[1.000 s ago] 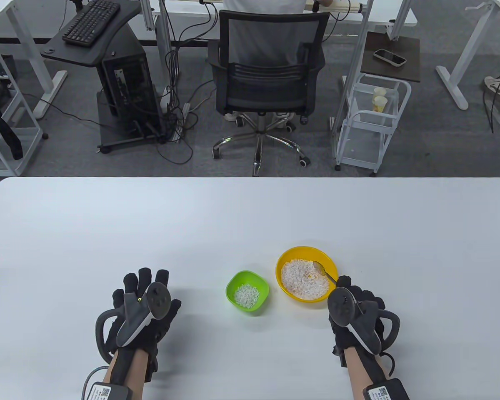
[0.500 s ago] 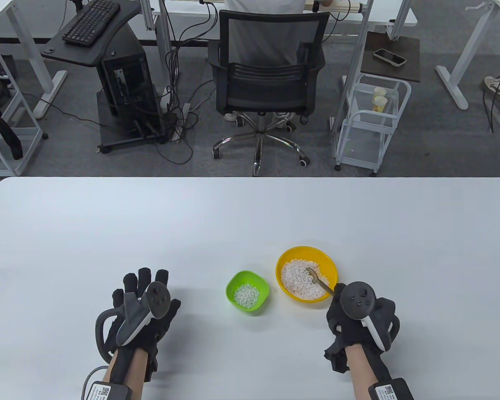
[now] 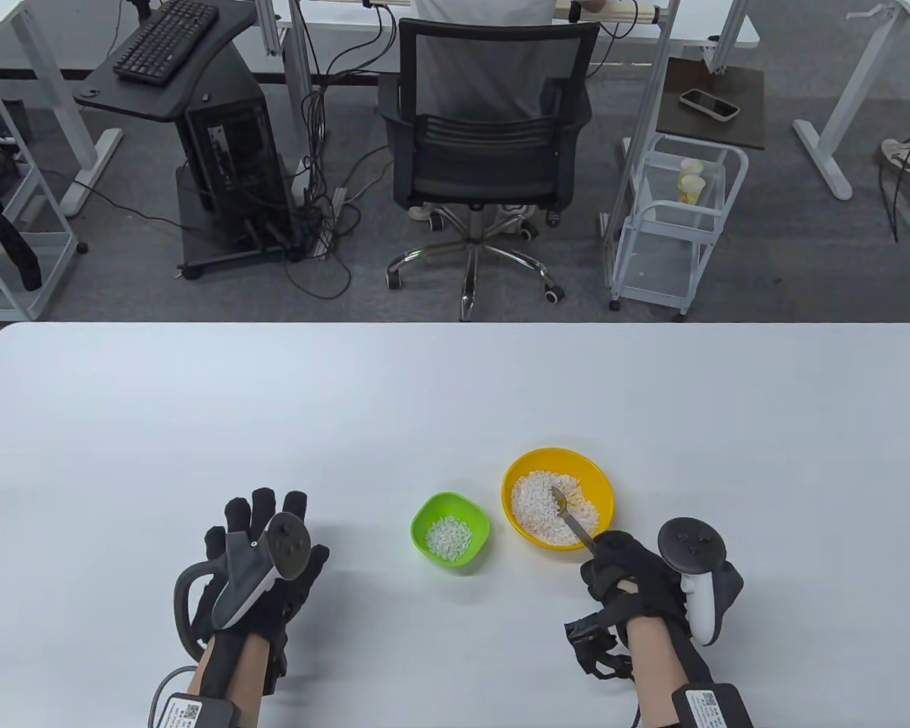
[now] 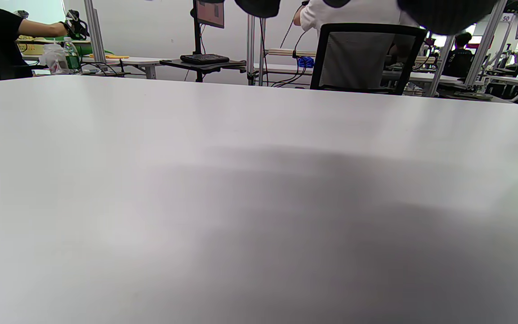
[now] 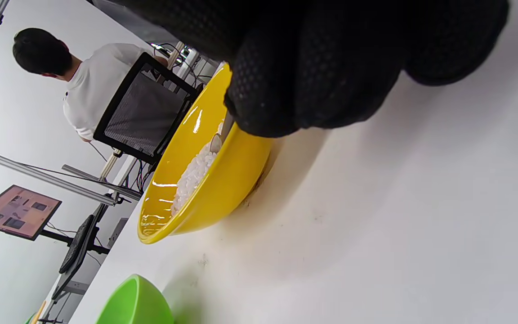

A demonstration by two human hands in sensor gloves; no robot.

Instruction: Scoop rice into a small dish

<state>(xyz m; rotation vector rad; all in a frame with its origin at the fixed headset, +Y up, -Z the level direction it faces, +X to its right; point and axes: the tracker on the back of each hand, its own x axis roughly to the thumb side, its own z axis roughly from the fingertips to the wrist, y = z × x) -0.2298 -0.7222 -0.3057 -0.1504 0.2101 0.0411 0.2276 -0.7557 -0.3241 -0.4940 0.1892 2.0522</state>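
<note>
the right hand [image 3: 631,578] is gripping the spoon [image 3: 569,514] and rolling outward compared with a moment ago, digging its bowl deeper into the rice [image 3: 544,506] in the yellow bowl [image 3: 535,460], so another scoop is probably loading. the green dish [image 3: 450,531], just beside it on the worktop [image 3: 455,394], is already holding some rice. the left hand [image 3: 262,565] is lying flat, fingers spread, holding nothing. in the right wrist view the glove is hiding most of the spoon.
</note>
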